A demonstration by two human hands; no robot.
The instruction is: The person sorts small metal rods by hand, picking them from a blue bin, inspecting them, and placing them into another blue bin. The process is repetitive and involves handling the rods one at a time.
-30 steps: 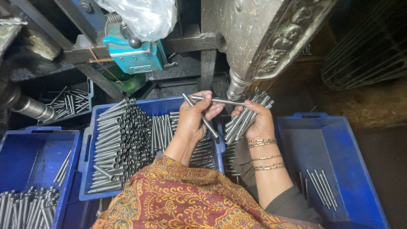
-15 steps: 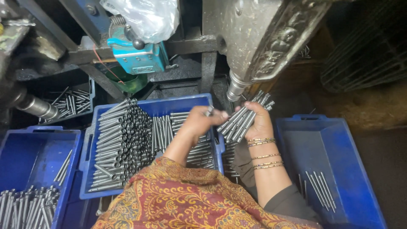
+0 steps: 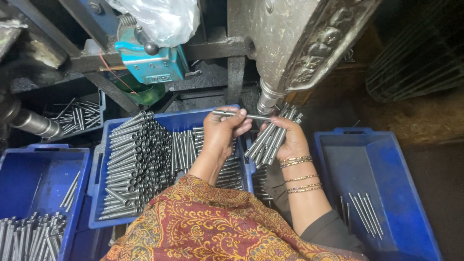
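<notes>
On the left, the middle blue crate (image 3: 166, 121) is packed with thin grey metal rods (image 3: 140, 164), smooth and round, lying in rows. Above its far rim my left hand (image 3: 223, 131) is bent at the wrist and holds one single rod (image 3: 240, 115) level between thumb and fingertips, its tip near the steel nose of the machine (image 3: 267, 99). To the right, my right hand (image 3: 286, 137), with thin bangles on the wrist, is closed around a bundle of rods (image 3: 270, 137) that fans up and away, and the right blue crate (image 3: 382, 193) has only a few rods.
</notes>
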